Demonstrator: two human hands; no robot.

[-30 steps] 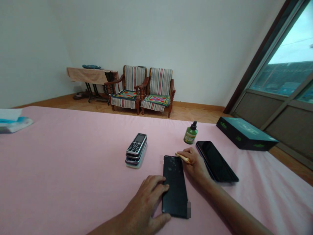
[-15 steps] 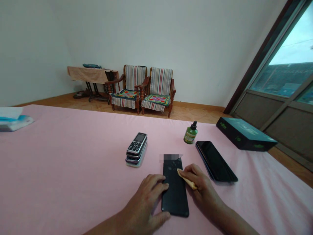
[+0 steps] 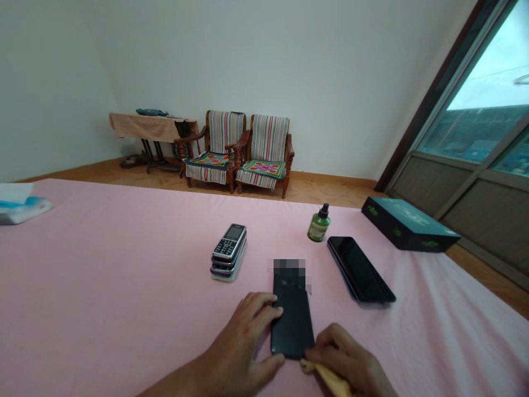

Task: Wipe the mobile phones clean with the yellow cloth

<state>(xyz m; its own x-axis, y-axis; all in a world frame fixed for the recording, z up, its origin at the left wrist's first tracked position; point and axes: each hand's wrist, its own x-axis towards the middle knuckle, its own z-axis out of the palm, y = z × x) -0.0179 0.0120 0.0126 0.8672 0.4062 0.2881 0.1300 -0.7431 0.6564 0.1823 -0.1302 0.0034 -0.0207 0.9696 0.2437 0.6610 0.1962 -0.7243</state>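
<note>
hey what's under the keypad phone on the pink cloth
Beneath the keypad phone sit other stacked devices; only their edges show. Their upper faces are covered.

A home, seemingly a sitting room; past the far edge of the pink cloth (image 3: 124,242) stand two wooden armchairs (image 3: 243,140) with striped covers (image 3: 269,135) and colourful patterned seat mats (image 3: 263,168); beside them, a cloth-draped table (image 3: 144,128); behind, a plain pale wall (image 3: 330,99) with a tan baseboard (image 3: 334,179).

Two wooden armchairs (image 3: 268,138) and a draped table (image 3: 142,127) stand before a white wall (image 3: 343,82)
</note>
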